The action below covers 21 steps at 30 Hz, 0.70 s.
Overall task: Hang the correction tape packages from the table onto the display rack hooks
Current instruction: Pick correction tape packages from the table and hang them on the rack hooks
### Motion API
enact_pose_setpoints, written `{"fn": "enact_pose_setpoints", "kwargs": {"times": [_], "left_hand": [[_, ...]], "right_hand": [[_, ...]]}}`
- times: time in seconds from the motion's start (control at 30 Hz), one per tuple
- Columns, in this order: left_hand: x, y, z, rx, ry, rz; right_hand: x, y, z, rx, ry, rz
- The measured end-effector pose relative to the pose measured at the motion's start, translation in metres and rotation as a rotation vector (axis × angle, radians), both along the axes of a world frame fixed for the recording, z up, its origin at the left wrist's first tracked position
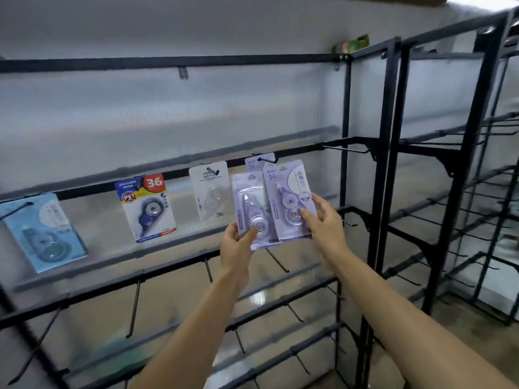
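Two lilac correction tape packages are raised in front of the black display rack. My left hand grips the left lilac package by its lower edge. My right hand pinches the right lilac package, whose top reaches a hook. Another lilac card hangs on that hook behind them. On the same rail hang a white package, a blue-and-red package and a pale blue package.
A bare hook juts out to the right on the same rail. Lower rails carry several bare hooks. A second black rack with more hooks stands to the right. Frosted panels back the shelves.
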State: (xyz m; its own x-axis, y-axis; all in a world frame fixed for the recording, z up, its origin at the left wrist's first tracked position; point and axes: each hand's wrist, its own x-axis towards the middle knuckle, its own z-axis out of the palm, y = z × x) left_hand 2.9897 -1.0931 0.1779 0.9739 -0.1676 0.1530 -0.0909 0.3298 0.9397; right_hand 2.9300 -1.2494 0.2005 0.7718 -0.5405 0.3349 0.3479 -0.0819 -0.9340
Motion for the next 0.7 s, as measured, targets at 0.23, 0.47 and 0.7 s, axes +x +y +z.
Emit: {"fn": "enact_pose_setpoints", "kwargs": {"times": [0.23,0.47,0.7], "left_hand": [[0.04,-0.014,-0.004,0.038,-0.043,0.042],[0.051,-0.02,-0.005,0.041,-0.079,0.105],[0.048,-0.028,-0.005,0.058,-0.123,0.259]], "right_hand": [[0.039,-0.014,0.004,-0.041,-0.022,0.0],[0.053,-0.024,-0.001,0.053,-0.087,0.047],[0.071,-0.04,-0.005,0.041,-0.043,0.16]]}}
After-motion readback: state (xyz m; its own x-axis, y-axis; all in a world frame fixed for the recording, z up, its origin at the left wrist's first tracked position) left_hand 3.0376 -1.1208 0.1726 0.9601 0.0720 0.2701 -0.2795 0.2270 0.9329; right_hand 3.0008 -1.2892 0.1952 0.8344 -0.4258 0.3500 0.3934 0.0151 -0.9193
